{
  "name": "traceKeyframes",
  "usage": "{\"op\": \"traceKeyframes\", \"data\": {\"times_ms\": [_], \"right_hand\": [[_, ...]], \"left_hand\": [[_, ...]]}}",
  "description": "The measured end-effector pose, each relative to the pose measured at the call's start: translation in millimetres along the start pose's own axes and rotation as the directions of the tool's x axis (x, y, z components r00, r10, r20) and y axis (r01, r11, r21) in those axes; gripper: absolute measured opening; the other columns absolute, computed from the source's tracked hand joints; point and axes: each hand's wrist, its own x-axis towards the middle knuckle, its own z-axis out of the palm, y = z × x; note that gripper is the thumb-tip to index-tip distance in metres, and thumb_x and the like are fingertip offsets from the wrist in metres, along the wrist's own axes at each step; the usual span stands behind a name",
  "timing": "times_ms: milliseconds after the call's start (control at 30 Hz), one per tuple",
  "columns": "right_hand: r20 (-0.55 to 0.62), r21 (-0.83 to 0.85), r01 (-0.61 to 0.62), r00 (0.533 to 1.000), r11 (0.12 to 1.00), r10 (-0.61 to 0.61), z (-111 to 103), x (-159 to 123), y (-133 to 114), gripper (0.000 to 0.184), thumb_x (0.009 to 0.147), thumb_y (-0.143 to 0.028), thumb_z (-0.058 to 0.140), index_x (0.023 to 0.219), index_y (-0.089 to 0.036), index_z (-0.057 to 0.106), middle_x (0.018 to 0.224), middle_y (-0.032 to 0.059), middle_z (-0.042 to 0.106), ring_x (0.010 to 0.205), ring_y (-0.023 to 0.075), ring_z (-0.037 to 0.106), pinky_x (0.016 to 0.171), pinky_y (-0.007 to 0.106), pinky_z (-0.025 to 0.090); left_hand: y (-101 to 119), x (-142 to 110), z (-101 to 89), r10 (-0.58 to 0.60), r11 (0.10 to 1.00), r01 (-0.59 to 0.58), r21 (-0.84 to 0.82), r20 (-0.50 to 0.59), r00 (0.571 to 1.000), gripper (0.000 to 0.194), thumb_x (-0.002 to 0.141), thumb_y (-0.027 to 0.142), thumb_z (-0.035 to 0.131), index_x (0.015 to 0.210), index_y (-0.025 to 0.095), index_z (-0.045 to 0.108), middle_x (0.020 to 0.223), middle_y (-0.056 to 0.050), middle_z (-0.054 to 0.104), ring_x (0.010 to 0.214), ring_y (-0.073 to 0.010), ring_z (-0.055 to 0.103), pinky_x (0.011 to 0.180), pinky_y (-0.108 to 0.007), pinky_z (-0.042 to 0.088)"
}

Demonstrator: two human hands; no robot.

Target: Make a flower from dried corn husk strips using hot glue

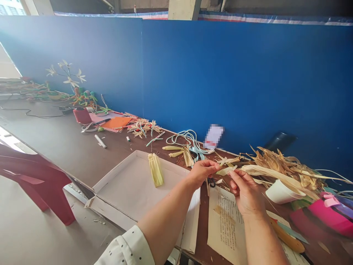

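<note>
My left hand (202,171) and my right hand (245,191) meet above the brown table (68,147), both pinching a pale dried husk strip (226,170) between their fingertips. Small black-handled scissors (211,182) lie just beneath the hands. A printed paper sheet (224,224) lies under my right wrist. A folded yellow husk bundle (156,169) rests in the flat cardboard box lid (129,187) to the left of my left forearm.
A heap of dried husks (284,167) and a white cup (280,192) sit at the right, with pink items (328,215) beyond. Light blue cord (190,141), husk flowers (142,127), orange paper (119,122) and a red chair (38,180) lie leftward. A blue partition (220,81) backs the table.
</note>
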Motion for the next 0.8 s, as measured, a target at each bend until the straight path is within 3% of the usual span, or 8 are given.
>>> {"op": "traceKeyframes", "data": {"times_ms": [133,700,800], "right_hand": [[-0.013,0.088,-0.06,0.998,0.994,0.062,0.2,0.3,-3.4,0.035,0.058,-0.037,0.083,0.081,-0.021,0.062,0.085,-0.0005,0.063,0.049,0.0039,0.039,0.038,0.018,0.025],[-0.07,0.026,-0.026,0.997,0.999,0.028,3.0,2.7,0.1,0.031,0.057,-0.038,0.081,0.077,-0.021,0.064,0.073,-0.0031,0.059,0.048,0.0056,0.036,0.039,0.02,0.022],[-0.117,-0.071,0.003,0.993,0.997,-0.011,-0.8,3.4,4.7,0.036,0.058,-0.042,0.081,0.084,-0.022,0.066,0.065,-0.0039,0.055,0.049,0.0072,0.038,0.041,0.021,0.026]], "left_hand": [[-3.0,-0.8,0.3,0.01,1.0,-0.012,0.026,0.041,0.999,0.043,0.054,0.046,0.08,0.071,0.012,0.061,0.059,0.004,0.049,0.051,-0.0043,0.038,0.053,-0.023,0.027],[-3.6,-2.6,3.7,-0.019,0.997,0.014,0.072,0.064,0.998,0.043,0.053,0.045,0.079,0.073,0.012,0.061,0.057,0.004,0.048,0.051,-0.005,0.038,0.053,-0.024,0.028],[-3.0,-2.4,3.1,-0.017,0.997,0.012,0.08,0.061,0.998,0.043,0.053,0.045,0.079,0.073,0.012,0.062,0.057,0.004,0.048,0.051,-0.0052,0.037,0.053,-0.024,0.028]]}}
